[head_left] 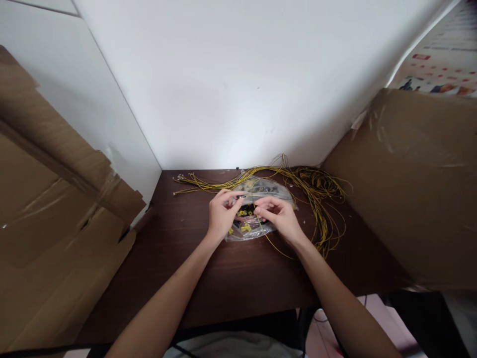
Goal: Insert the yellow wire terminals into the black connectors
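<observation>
My left hand (pixel 222 213) and my right hand (pixel 278 215) meet over a clear plastic bag (pixel 261 191) of small yellow and black parts on the dark wooden table (pixel 231 268). The left fingers pinch a small dark piece between thumb and forefinger. The right fingers are curled and pinch a thin yellow wire (pixel 274 243) that trails down toward the table's front. Both hands rest at the bag's near edge, fingertips a short gap apart.
A tangle of yellow wires (pixel 316 189) lies at the back right, and a straight bundle (pixel 197 183) runs to the back left. Cardboard sheets (pixel 55 214) flank the table on the left, and a taped cardboard box (pixel 413 184) stands on the right. A white wall is behind.
</observation>
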`<state>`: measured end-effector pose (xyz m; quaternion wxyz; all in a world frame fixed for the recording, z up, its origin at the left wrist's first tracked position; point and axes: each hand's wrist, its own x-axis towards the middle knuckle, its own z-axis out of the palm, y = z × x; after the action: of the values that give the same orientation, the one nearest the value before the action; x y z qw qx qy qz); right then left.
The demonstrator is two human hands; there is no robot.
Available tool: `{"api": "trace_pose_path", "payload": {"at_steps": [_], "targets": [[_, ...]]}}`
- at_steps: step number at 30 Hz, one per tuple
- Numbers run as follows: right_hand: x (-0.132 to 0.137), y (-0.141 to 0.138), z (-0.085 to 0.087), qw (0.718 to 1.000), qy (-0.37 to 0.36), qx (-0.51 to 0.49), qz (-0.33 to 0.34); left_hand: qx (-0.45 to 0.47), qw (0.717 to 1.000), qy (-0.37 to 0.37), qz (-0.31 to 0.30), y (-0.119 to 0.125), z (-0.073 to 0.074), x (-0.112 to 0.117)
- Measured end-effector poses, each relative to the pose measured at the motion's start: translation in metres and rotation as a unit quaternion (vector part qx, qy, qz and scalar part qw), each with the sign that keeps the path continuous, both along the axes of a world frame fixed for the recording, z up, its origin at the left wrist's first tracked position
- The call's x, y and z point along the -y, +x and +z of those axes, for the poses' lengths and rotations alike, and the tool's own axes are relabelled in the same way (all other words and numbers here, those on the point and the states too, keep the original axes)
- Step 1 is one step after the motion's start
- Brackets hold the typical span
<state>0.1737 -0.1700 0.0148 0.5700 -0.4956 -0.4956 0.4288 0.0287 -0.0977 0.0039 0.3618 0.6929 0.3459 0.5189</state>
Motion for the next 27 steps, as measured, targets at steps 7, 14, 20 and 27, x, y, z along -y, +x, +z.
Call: {"api": "trace_pose_path", "payload": {"at_steps": [7, 14, 20, 27], "targets": [[-0.003, 0.016, -0.001, 0.965, 0.091, -0.01, -0.245, 0.004, 1.0, -0.004, -0.012, 0.0, -0.003, -0.003], [0.004, 0.022, 0.002, 0.83, 0.161, 0.341, -0.41, 0.01, 0.997, -0.003, -0.074, 0.001, -0.004, 0.0], [0.008, 0.0, 0.006, 0.901, 0.197, 0.358, -0.149, -0.012, 0.992, 0.01, -0.124, 0.002, -0.004, 0.004], [0.001, -0.005, -0.007, 0.972, 0.094, 0.192, -0.098, -0.026, 0.99, 0.011, -0.14, 0.003, -0.004, 0.006]]}}
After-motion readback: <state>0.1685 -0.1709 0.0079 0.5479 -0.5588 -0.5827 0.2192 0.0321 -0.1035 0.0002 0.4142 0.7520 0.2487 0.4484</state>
